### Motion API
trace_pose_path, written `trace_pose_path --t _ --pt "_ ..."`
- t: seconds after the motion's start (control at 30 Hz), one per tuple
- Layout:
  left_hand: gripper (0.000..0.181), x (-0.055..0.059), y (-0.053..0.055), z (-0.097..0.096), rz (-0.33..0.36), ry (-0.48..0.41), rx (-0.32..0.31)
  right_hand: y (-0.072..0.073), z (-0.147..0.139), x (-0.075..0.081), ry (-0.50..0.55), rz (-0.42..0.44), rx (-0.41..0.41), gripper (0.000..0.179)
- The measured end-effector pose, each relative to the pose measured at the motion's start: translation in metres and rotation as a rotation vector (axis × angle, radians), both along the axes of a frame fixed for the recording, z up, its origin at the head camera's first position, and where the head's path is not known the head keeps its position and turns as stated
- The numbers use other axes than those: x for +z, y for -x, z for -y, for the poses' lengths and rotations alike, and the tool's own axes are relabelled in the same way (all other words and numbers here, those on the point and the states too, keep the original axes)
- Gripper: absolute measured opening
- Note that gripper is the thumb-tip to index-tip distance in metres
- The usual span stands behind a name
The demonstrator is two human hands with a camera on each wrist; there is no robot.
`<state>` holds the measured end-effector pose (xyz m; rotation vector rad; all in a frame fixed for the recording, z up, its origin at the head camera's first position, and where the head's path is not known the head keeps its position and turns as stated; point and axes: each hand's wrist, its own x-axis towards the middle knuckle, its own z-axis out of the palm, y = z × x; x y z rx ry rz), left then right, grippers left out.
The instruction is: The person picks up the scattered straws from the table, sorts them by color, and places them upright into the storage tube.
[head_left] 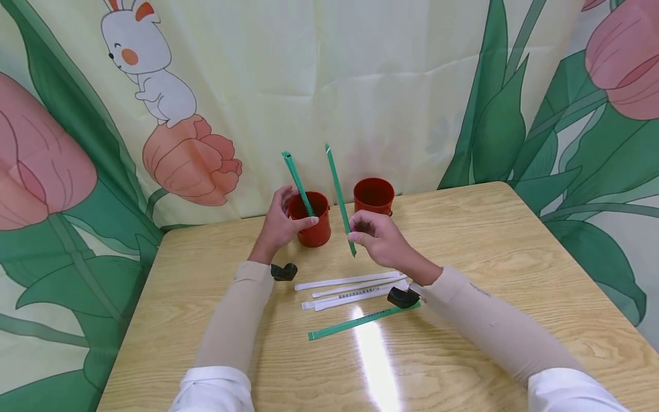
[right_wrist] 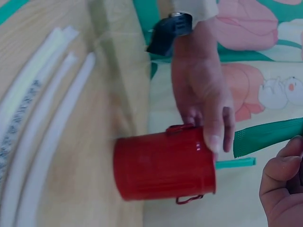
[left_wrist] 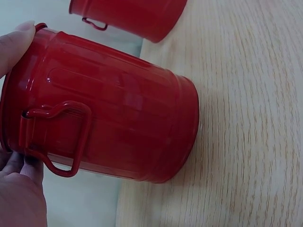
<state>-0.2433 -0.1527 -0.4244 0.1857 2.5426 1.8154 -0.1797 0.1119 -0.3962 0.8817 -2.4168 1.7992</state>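
Left hand point(head_left: 281, 224) clamped on left bucket's point(head_left: 315, 232) rim, one green straw point(head_left: 297, 180) standing inside. Right hand point(head_left: 381, 237) pinches second green straw point(head_left: 338, 194), tilted, in the gap before right bucket point(head_left: 366, 206) — both buckets near table's point(head_left: 489, 234) back edge; white straws point(head_left: 347, 281) well inside side edges.

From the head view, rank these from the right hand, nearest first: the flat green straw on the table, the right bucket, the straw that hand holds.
1. Held straw: in the right hand's fingers.
2. Right bucket: just beyond the hand.
3. Flat green straw: on the table, nearer the person than the white straws.
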Motion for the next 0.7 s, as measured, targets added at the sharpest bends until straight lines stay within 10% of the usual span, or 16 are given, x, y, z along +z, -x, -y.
trace_pose_path --t 0.7 --pt "0.096 0.001 -0.001 0.000 -0.002 -0.007 -0.011 0.071 0.068 0.020 0.014 0.065 -0.189 0.011"
